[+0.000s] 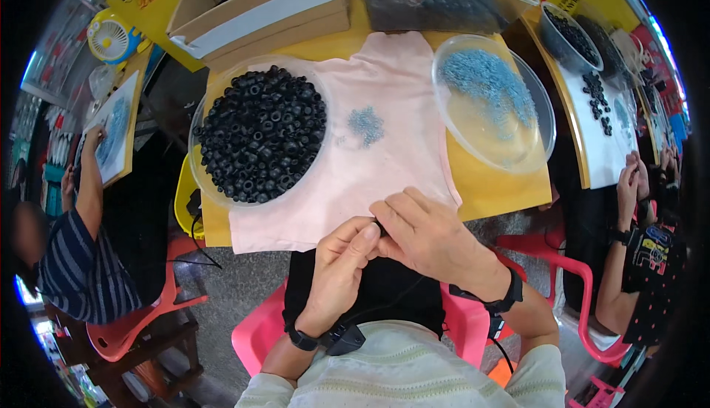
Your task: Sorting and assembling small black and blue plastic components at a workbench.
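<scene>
My left hand (342, 264) and my right hand (423, 234) meet in front of the table's near edge. Between their fingertips is a small black part (379, 227), mostly covered by the fingers; both hands are closed on it. Beyond my hands a pale pink cloth (399, 75) covers the middle of the table. A little pile of light-blue small pieces (365, 125) lies on it. To the left, a clear round tub (198, 179) is heaped with black ring-shaped parts (266, 134). On the right, a clear round lid or dish (473, 142) holds more light-blue pieces (488, 79).
A cardboard box (274, 16) and a clear plastic bin (436, 5), both with black parts, stand at the table's back. People work at side tables left and right. A yellow fan (111, 36) stands at far left; pink chairs (569, 260) flank me.
</scene>
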